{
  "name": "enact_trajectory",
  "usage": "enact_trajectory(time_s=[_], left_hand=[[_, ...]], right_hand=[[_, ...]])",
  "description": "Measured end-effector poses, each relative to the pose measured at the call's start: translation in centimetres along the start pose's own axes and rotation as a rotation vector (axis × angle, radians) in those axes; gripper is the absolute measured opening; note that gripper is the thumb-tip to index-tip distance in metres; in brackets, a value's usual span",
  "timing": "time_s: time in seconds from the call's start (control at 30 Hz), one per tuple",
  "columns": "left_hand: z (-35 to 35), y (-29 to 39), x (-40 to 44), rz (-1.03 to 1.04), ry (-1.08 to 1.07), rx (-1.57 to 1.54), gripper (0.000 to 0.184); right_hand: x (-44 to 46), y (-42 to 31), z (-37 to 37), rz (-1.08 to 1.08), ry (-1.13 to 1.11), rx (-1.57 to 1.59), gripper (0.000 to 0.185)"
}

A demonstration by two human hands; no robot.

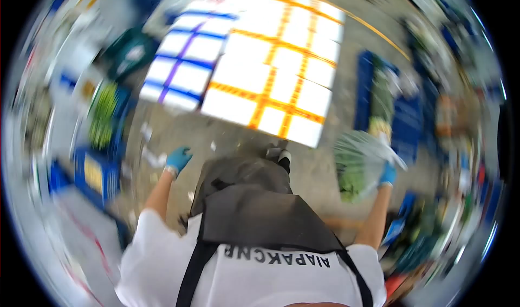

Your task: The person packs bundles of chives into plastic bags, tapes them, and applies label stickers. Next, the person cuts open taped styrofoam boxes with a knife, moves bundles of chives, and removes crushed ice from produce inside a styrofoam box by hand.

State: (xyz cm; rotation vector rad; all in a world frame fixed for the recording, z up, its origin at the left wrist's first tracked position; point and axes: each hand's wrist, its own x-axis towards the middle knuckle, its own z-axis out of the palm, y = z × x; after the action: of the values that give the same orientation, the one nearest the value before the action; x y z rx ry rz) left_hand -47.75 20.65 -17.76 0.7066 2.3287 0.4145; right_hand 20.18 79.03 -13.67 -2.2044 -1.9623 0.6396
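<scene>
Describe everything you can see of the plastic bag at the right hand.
The plastic bag looks thin, filmy and see-through, with a whitish sheen and green contents showing through; blur hides what kind. It bulges, and its whitish, gathered-looking end is at the blue-gloved right hand, which grips it. The full part extends inward from that hand, out on the person's right. Whether its underside touches anything can't be told.

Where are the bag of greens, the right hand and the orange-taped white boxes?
Bag of greens (352, 167): head view, middle of its see-through side.
Right hand (388, 175): head view, its blue-gloved middle.
Orange-taped white boxes (287, 61): head view, a white patch near the group's middle.
</scene>
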Motion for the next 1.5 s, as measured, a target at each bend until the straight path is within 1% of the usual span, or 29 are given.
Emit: enact_trajectory(time_s=[0.07,0.1,0.13,0.17,0.2,0.27,0.3,0.33,0.37,0.4,0.47,0.53,0.6,0.67,0.7,0.73,0.77,0.8,0.87,0.93,1.03,1.13,1.17,1.27,1.3,1.33,1.4,1.47,1.5], left_hand=[[2.3,2.4,-5.6,-0.198,-0.042,0.016,0.041],[3.7,3.0,-7.7,-0.312,-0.089,0.025,0.041],[5.6,2.7,-9.8,-0.286,-0.116,0.051,0.043],[5.5,5.5,-12.0,-0.445,-0.237,-0.024,0.045],[8.6,3.9,-14.2,-0.314,-0.201,0.044,0.046],[10.3,5.6,-17.6,-0.506,-0.357,-0.154,0.046],[11.1,6.6,-19.3,-0.501,-0.299,-0.118,0.046],[11.9,7.5,-20.8,-0.491,-0.239,-0.078,0.046],[12.2,8.2,-21.7,-0.479,-0.182,-0.038,0.046],[12.0,9.4,-22.3,-0.537,-0.165,-0.098,0.045],[11.7,11.9,-23.3,-0.647,-0.140,-0.230,0.045],[15.5,8.4,-24.2,-0.530,-0.041,-0.235,0.044],[18.9,5.0,-24.3,-0.456,0.020,-0.243,0.044],[16.8,6.8,-25.0,-0.584,0.055,-0.333,0.042],[16.4,6.9,-25.6,-0.615,0.075,-0.373,0.042],[16.5,6.3,-26.2,-0.647,0.094,-0.413,0.041],[19.5,3.2,-27.2,-0.542,0.147,-0.413,0.041],[22.5,0.2,-28.2,-0.436,0.202,-0.407,0.041],[22.7,-1.6,-29.3,-0.722,0.149,-0.637,0.040],[29.1,-9.3,-30.8,-0.360,0.137,-0.267,0.039],[23.9,-10.3,-33.7,-1.001,0.334,-1.057,0.035],[25.5,-14.4,-34.4,-1.036,0.923,-1.479,0.033],[24.8,-15.0,-34.5,-1.127,0.960,-1.554,0.026],[21.9,-16.1,-33.1,-1.069,0.928,-1.735,0.027],[18.9,-15.7,-32.0,-1.095,0.814,-1.568,0.027],[19.9,-17.5,-31.0,-1.020,0.773,-1.652,0.028],[26.1,-21.6,-27.6,-0.877,0.690,-1.821,0.029],[21.9,-22.5,-24.5,-0.909,0.633,-1.694,0.031],[17.1,-22.0,-23.3,-0.969,0.614,-1.552,0.032]], right_hand=[[20.3,7.5,-0.7,-0.285,0.311,0.292,0.044],[24.4,3.7,-3.7,-0.245,0.257,0.111,0.043],[27.4,0.7,-7.6,-0.239,0.246,-0.069,0.042],[31.1,-1.4,-10.4,-0.257,0.249,-0.211,0.042],[33.8,-3.9,-12.5,-0.277,0.273,-0.317,0.042],[36.3,-9.7,-14.9,-0.203,0.380,-0.297,0.044],[35.7,-13.8,-15.3,-0.063,0.326,-0.219,0.047],[34.3,-17.9,-14.9,0.080,0.273,-0.140,0.049],[42.0,-15.2,-11.6,-0.161,0.433,0.177,0.046],[43.7,-17.2,-9.5,-0.236,0.410,0.213,0.044],[42.6,-22.7,-0.6,-0.330,0.160,0.322,0.040],[37.4,-27.3,11.1,-0.344,-0.295,0.520,0.037],[28.5,-30.5,23.2,-0.238,-0.888,0.711,0.033],[16.9,-32.2,34.4,-0.131,-1.517,0.690,0.031],[7.7,-34.4,37.9,-0.250,-1.345,0.564,0.031],[-1.2,-36.9,40.1,-0.257,-1.445,0.463,0.031],[-11.6,-40.3,38.2,-0.143,-1.507,0.446,0.031],[-18.8,-42.1,40.6,-0.402,-1.625,0.282,0.031],[-33.2,-47.2,38.0,-0.730,-1.827,0.001,0.033],[-42.0,-49.8,39.6,-1.083,-1.864,-0.208,0.035],[-49.8,-52.8,42.8,-1.593,-1.719,-0.390,0.036],[-52.3,-56.0,47.2,-1.499,-1.669,-0.595,0.043],[-51.7,-57.3,50.0,-1.689,-1.534,-0.699,0.040],[-48.9,-61.0,53.5,-1.586,-1.294,-0.707,0.036],[-47.5,-61.7,54.5,-1.415,-1.276,-0.632,0.034],[-43.7,-60.9,59.7,-1.116,-1.427,-0.522,0.031],[-43.3,-63.5,57.5,-0.713,-1.450,-0.451,0.028],[-38.2,-64.0,61.7,-1.014,-1.427,-0.687,0.027],[-39.7,-66.5,59.5,-0.822,-1.373,-0.800,0.025]])
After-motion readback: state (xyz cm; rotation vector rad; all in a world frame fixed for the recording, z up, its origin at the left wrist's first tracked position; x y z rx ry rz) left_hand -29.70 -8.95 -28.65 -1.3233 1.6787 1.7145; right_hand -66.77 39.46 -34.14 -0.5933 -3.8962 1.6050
